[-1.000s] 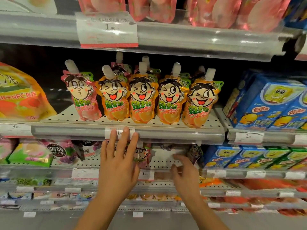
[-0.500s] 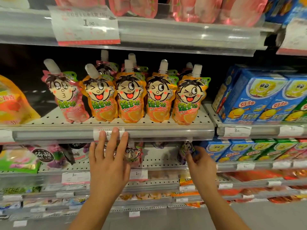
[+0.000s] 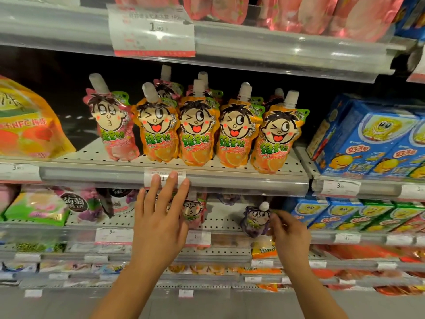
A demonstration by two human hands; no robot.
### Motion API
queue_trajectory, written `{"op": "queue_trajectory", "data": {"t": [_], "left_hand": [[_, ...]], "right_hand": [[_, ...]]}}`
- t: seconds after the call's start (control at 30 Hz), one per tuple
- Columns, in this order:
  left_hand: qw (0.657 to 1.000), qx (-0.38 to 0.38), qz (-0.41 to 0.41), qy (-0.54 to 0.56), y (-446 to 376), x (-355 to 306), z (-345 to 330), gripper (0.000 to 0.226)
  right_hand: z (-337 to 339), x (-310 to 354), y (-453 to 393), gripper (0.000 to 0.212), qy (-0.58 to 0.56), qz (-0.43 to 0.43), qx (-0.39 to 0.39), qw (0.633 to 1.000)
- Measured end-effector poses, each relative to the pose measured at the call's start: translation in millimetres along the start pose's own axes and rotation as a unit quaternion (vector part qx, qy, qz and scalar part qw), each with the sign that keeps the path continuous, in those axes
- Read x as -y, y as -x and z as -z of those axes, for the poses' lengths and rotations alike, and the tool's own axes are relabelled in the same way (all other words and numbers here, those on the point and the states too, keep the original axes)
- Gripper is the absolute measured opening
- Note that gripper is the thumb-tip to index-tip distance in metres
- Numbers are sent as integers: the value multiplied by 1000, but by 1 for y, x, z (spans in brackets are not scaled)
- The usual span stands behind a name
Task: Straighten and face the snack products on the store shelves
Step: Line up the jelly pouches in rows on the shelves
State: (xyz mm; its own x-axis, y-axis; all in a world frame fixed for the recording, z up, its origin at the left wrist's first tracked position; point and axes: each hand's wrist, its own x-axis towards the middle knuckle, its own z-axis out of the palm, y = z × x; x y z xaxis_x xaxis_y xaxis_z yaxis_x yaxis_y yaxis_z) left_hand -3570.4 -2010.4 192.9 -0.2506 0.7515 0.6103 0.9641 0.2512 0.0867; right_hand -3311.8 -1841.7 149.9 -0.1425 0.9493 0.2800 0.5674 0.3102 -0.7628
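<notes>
A row of cartoon-face spout pouches stands on the middle shelf (image 3: 230, 178): one pink pouch (image 3: 115, 127) at the left and several orange pouches (image 3: 196, 134) beside it. My left hand (image 3: 161, 217) is spread flat, fingertips over the price tag on that shelf's front rail. On the shelf below, my right hand (image 3: 286, 233) pinches a purple spout pouch (image 3: 254, 221) at its right edge. A small pink pouch (image 3: 192, 211) stands just right of my left hand.
Blue boxes (image 3: 372, 139) fill the right of the middle shelf, and blue and green boxes (image 3: 358, 215) sit below them. A large orange bag (image 3: 25, 125) is at the left. Pink bags (image 3: 322, 12) line the top shelf. Lower shelves hold small packets.
My right hand moved right along the lower shelf and took hold of the purple pouch, drawing it toward the shelf front. My left hand stayed spread at the rail.
</notes>
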Motion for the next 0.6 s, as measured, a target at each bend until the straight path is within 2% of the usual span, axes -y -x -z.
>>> {"op": "queue_trajectory", "data": {"t": [0.13,0.3,0.6], "left_hand": [[1000,-1,10,-10,-2,-3,-4,85],[1000,-1,6,-10,0,-2,-6,86],[1000,16,6,0,-1,-1,0,83]], "right_hand": [[-7,12,2,16,-90,-2,84,992],[-30,28,-14,20,-113,4,95,989],[-44,23,-25,19,-22,68,74,995]]}}
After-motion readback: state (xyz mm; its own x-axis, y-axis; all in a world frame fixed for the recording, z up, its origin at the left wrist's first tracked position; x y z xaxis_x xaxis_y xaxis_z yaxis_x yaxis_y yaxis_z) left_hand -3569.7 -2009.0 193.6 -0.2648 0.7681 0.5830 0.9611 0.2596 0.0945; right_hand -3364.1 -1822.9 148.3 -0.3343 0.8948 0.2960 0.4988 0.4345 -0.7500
